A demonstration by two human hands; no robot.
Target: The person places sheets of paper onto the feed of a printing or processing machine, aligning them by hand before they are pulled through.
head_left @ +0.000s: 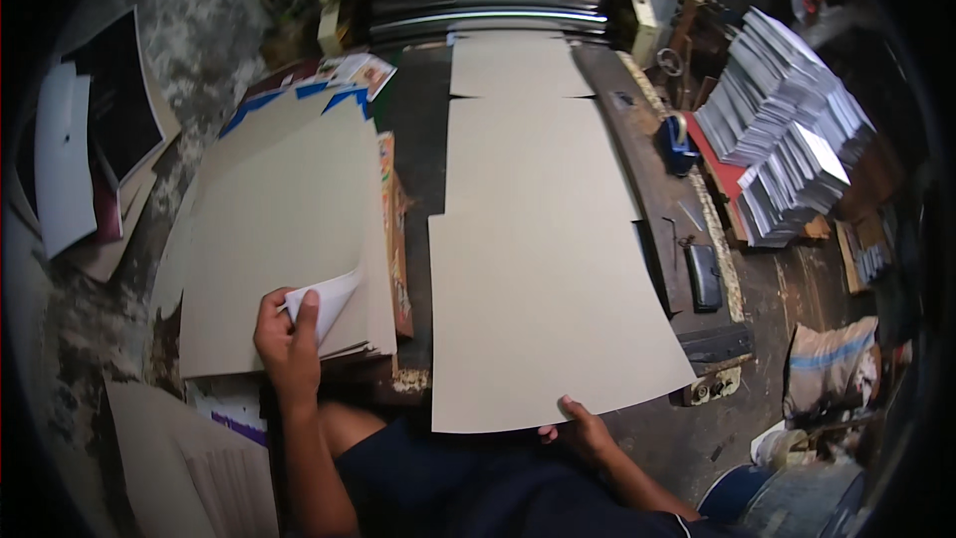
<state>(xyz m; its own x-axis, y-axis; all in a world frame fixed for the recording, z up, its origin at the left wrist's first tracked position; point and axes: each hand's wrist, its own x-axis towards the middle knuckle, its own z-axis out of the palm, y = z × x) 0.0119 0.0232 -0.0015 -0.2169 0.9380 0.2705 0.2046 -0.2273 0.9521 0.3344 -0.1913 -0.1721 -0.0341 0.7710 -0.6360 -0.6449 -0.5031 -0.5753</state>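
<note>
My left hand (289, 332) pinches the near right corner of the top sheet on a stack of grey-beige card sheets (269, 209). That corner is curled up and shows a white underside (336, 301). With thumb above and fingers mostly hidden below, my right hand (580, 428) grips the near edge of another card sheet (548, 319). This sheet lies over further sheets (523, 149) in a line on the machine's bed, and the line runs to the metal rollers (488, 18) at the far end.
Blocks of stacked white paper (777, 100) stand at the right on a red board. A black case (704, 277) and a blue object (678, 146) rest along the machine's right side. Large boards (115, 110) lean at the left wall. A blue drum (787, 500) stands lower right.
</note>
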